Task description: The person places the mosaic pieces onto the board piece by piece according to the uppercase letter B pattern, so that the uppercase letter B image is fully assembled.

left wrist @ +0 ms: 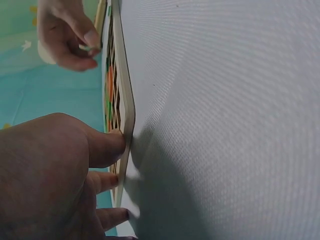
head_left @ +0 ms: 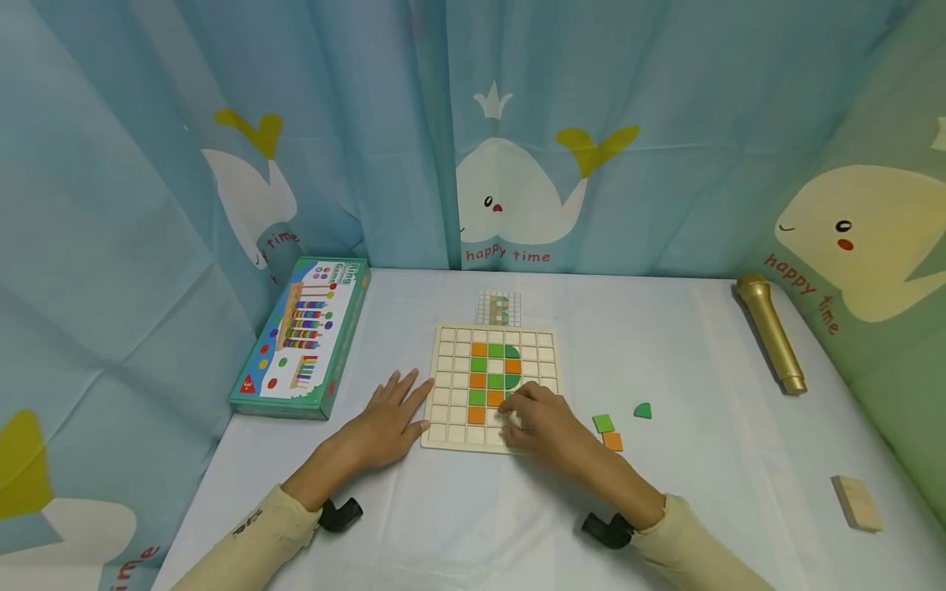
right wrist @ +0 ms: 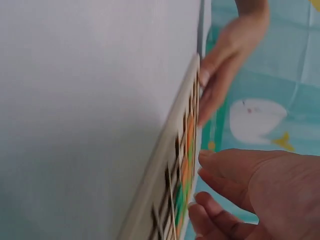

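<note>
A pale wooden grid board lies on the table, with several orange and green tiles set in its cells. My left hand is spread at the board's left side; in the left wrist view its thumb rests on the rim. Over the lower right of the board, my right hand has bent fingers close to an orange tile and a partly covered green piece. Whether its fingertips hold anything cannot be made out. Behind the board is a small pattern card with a similar coloured design.
Right of the board lie a green square, an orange square and a green quarter-round piece. A game box sits at the left. Far right are a gold microphone and a wooden block. Curtains border the table.
</note>
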### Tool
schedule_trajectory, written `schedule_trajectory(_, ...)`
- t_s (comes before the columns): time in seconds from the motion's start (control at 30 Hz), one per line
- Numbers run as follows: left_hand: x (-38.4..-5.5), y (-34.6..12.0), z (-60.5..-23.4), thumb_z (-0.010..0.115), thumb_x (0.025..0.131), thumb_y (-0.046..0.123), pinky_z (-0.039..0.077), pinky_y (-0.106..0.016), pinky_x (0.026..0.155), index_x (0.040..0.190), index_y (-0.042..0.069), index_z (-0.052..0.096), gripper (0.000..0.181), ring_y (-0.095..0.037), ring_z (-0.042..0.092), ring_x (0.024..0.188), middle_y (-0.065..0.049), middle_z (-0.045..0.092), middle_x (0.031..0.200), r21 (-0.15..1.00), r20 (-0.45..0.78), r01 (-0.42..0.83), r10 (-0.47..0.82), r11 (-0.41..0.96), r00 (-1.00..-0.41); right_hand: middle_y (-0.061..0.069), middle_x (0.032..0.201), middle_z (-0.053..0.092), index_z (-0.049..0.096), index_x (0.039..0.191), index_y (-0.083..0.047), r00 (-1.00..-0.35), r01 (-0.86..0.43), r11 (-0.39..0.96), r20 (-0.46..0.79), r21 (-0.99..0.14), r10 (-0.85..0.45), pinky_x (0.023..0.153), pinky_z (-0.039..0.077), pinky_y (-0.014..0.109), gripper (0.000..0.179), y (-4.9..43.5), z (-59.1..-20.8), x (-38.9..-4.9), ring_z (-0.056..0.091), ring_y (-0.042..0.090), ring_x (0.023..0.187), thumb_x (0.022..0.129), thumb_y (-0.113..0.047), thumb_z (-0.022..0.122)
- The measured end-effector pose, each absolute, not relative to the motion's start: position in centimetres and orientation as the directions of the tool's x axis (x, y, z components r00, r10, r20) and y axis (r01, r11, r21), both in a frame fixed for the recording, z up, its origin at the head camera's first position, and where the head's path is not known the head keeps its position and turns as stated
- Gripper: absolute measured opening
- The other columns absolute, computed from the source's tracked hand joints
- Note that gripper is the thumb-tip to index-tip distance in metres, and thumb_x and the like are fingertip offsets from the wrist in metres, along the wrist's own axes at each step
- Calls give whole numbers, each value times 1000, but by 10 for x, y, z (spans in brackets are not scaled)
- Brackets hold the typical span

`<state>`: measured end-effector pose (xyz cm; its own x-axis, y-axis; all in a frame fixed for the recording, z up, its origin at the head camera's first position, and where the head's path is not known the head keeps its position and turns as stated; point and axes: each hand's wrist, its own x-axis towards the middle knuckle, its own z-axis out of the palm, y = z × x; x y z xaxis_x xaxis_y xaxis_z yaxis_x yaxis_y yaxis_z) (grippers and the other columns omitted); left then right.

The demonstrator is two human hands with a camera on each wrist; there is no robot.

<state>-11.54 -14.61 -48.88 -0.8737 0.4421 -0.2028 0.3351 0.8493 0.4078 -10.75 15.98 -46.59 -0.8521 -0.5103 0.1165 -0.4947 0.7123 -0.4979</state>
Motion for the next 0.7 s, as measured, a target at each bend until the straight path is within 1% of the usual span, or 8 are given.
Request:
schedule_trajectory(0.07,-115,-146,-488,51,111,37,16,-63,129,169,14,28,66,-45,9,162,-17,17,176,407,-202,334,441,850,-874,5,111,65,75,112,-9,-878,-444,732,86,-517,-471,88,50,46,17,174,-462,-108,61,22,99,95,-12,78)
schedule_trajectory(0.17,-115,-146,-487,51,111,37,15,-63,129,169,14,28,66,-45,8,162,-17,16,176,410,-206,334,443,849,-873,9,111,65,71,114,-5,-915,-355,767,32,-534,-402,86,54,45,20,198,-456,-109,63,23,98,97,-14,77)
schedule_trajectory(0.23,-115,-146,-487,50,111,38,15,-63,129,169,14,27,66,-45,8,162,-17,16,176,410,-210,335,445,848,-870,13,112,64,68,115,-3,-938,-286,808,-22,-515,-347,83,55,45,24,214,-452,-110,62,25,96,98,-17,76)
schedule_trajectory(0.33,-116,-146,-487,49,111,38,15,-63,129,169,15,27,66,-45,8,162,-17,16,176,408,-216,334,446,849,-869,18,112,62,66,116,0,-957,-203,884,-107,-420,-271,81,54,52,34,236,-446,-110,61,30,94,97,-25,78)
schedule_trajectory(0.43,-115,-147,-487,49,111,39,15,-62,129,169,15,27,66,-45,8,162,-17,16,176,399,-221,335,444,854,-868,17,106,62,64,115,1,-957,-139,939,-200,-316,-209,79,49,56,41,251,-444,-107,60,31,91,94,-31,81)
schedule_trajectory(0.53,-115,-147,-487,50,111,38,15,-63,129,169,14,27,66,-45,8,162,-18,16,176,397,-219,337,445,854,-869,13,100,61,61,116,0,-949,-91,955,-267,-282,-169,77,44,54,40,258,-444,-107,60,28,88,95,-29,80)
schedule_trajectory(0.6,-115,-146,-487,50,111,37,15,-63,128,169,13,27,66,-46,8,162,-18,16,176,401,-218,337,446,852,-868,12,101,62,60,119,-1,-943,-76,950,-287,-301,-167,76,40,50,36,260,-445,-107,60,27,90,96,-22,77)
schedule_trajectory(0.7,-115,-146,-486,50,111,38,15,-63,129,169,14,27,67,-46,7,162,-18,15,176,407,-219,333,445,850,-868,13,110,63,59,124,-3,-942,-104,926,-264,-362,-209,76,38,48,31,260,-449,-110,62,29,97,98,-14,72)
